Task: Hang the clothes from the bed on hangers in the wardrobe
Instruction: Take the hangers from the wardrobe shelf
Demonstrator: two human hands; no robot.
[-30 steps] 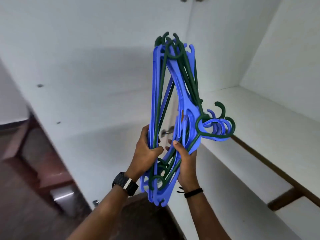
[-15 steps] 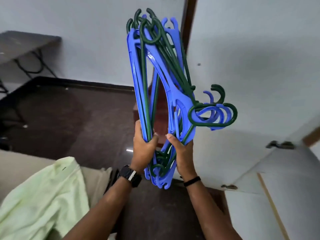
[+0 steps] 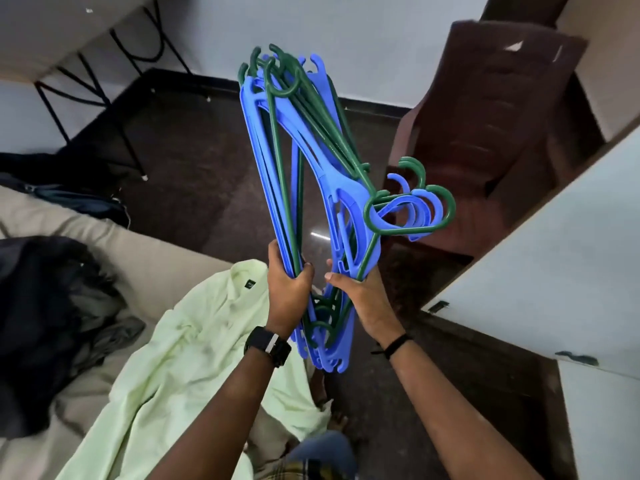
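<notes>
Head view: left hand (image 3: 289,292) and right hand (image 3: 363,296) both grip the bundled hangers (image 3: 311,188) at frame centre; pale green shirt (image 3: 180,348) lies unhung on the bed (image 3: 145,244) at lower left, so hanging seems not yet begun.

- Beige-sheeted bed (image 3: 145,244) fills the lower left; a pale green shirt (image 3: 180,362) sprawls across it, collar toward the foot edge.
- Dark crumpled clothes (image 3: 45,306) heap on the bed's left side, just beside the shirt.
- Dark polished floor (image 3: 194,161) carries a brown plastic chair (image 3: 491,133) and a black-legged desk (image 3: 79,32).
</notes>
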